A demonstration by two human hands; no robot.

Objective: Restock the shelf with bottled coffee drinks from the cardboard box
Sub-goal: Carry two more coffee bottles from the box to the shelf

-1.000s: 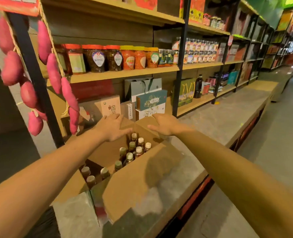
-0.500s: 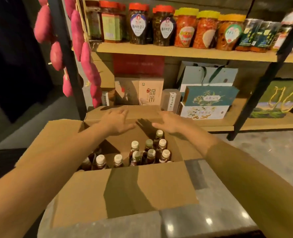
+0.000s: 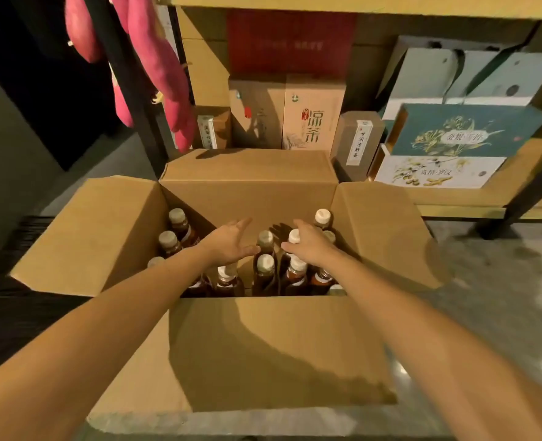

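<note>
An open cardboard box [image 3: 250,189] stands on a grey counter with all its flaps folded out. Inside it stand several dark bottled coffee drinks [image 3: 265,268] with pale caps, grouped at the left and right sides. My left hand [image 3: 229,241] hovers over the box's middle with fingers spread, holding nothing. My right hand [image 3: 309,245] reaches in beside it, fingers relaxed, just over the caps of the right group; one white cap [image 3: 294,236] shows at its fingertips. The wooden shelf [image 3: 460,202] lies behind the box.
Tea cartons [image 3: 314,116], a hexagonal box [image 3: 355,144] and teal and white gift boxes [image 3: 454,144] fill the shelf behind. Pink sweet potatoes [image 3: 164,74] hang from a black upright post [image 3: 126,78] at left. Grey counter [image 3: 492,300] stretches right.
The view has tilted down and closer to the box. Both hands have left the far flap and dropped into the box, over the bottle caps.
</note>
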